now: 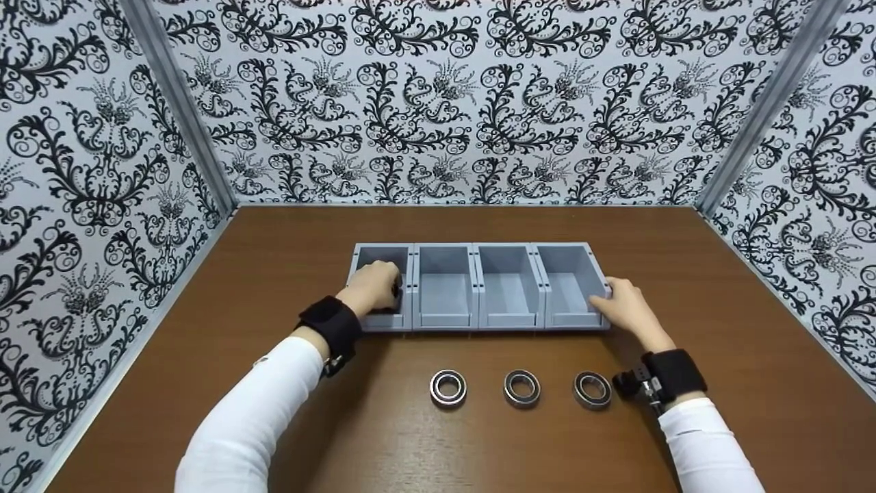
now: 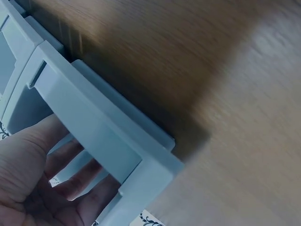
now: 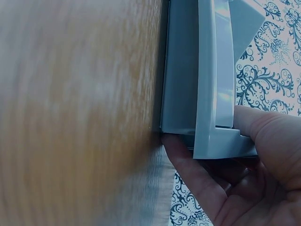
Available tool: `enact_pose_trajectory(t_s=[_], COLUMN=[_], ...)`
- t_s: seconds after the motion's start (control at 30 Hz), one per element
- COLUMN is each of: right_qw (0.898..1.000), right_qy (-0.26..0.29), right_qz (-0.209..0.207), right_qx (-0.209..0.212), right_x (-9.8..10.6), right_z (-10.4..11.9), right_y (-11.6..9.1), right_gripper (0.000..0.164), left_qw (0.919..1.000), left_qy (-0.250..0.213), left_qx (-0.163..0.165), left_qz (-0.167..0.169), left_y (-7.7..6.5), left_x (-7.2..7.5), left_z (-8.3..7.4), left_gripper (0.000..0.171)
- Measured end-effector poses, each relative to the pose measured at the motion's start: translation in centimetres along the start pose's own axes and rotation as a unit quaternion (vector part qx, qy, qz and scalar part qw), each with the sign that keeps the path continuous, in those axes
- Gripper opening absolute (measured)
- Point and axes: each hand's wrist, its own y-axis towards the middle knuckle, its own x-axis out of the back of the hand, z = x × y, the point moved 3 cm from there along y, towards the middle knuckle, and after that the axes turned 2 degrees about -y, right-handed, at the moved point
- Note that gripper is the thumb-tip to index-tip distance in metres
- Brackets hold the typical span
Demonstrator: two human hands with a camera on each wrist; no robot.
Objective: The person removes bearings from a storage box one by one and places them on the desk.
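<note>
My left hand reaches down into the leftmost compartment of a row of joined grey bins. A dark thing shows right beside its fingers. In the left wrist view the fingers pass behind the bin's front lip, which hides their tips; I cannot tell whether they hold the dark thing. My right hand grips the right end of the row. Its thumb lies over the front edge of the rightmost bin, with a finger at the lower corner by the table.
In front of the bins, three ring-shaped ball bearings lie flat in a row: a left one, a middle one and a right one near the right wrist strap. The brown table ends at patterned walls behind and at both sides.
</note>
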Motion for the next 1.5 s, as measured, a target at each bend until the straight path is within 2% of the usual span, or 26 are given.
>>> enact_pose_trajectory(t_s=[0.17,0.3,0.6,1.0,1.23,1.5], right_qw=[1.0,1.0,1.0,1.0,1.0,1.0], right_qy=[0.004,0.005,0.008,0.001,0.005,0.01], right_qz=[0.001,0.0,-0.002,-0.002,-0.003,-0.002], right_qx=[-0.002,-0.004,0.001,0.001,0.005,0.008], right_x=[0.0,0.0,0.0,0.1,0.1,0.0], right_z=[0.0,0.0,0.1,0.2,0.1,0.1], right_y=[0.0,-0.1,-0.1,-0.2,-0.2,0.0], right_gripper=[0.039,0.04,0.039,0.039,0.04,0.039], left_qw=[1.0,0.9999,0.9999,1.0,1.0,0.9997], left_qy=[-0.001,0.003,0.007,-0.003,-0.002,-0.001], left_qx=[-0.008,-0.01,-0.004,-0.005,-0.006,-0.017], left_qz=[-0.006,-0.008,-0.01,-0.002,-0.006,-0.017], left_y=[-0.2,-0.2,-0.4,-0.5,-0.7,-0.9], left_x=[0.3,0.4,0.7,1.2,1.9,2.7], left_z=[-0.1,0.0,-0.2,-0.4,-0.4,-0.7], left_gripper=[0.007,0.014,0.012,0.021,0.032,0.019])
